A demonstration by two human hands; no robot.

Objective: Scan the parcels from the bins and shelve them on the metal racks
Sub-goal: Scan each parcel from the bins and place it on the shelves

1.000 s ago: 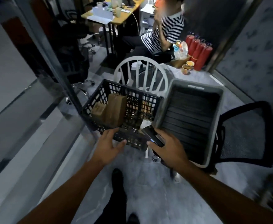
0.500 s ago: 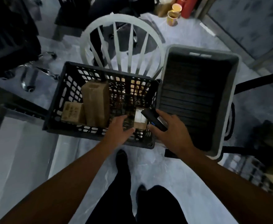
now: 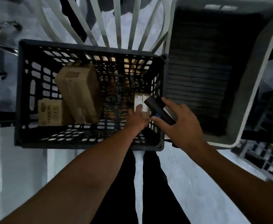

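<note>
While our right grip (image 3: 181, 125) is curled round the scanner (image 3: 158, 109), our left grip (image 3: 138, 117) lies with straight fingers on the parcel (image 3: 139, 99) at 4 o'clock in the crate (image 3: 90, 143). We judge the pick-up is beginning; next it must close, lift, then scan.

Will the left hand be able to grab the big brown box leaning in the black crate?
Probably yes. The left hand is inside the open-topped black crate, touching a small labelled parcel. Nothing covers the big brown box, and bare crate floor lies between.
</note>
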